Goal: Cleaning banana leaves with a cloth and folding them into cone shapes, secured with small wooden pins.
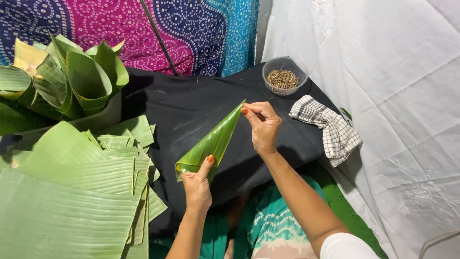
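Head view: a person rolls a green leaf cone (213, 141) above a black-covered bench (191, 105). Left hand (197, 184) closes its grip on the wide mouth, thumb pressed over the rim; right hand (262, 123) pinches the pointed tip between thumb and fingertips. Cone hangs between both grips, off the cloth. Flat cut leaves (72, 192) lie stacked left of the left grip, finished cones (72, 76) beyond them. Past the right grip sits a clear bowl of thin sticks (283, 76), a checked cloth (328, 127) beside it. Shaping looks nearly done; fixing the overlap likely calls for a stick while one grip holds the roll tight.
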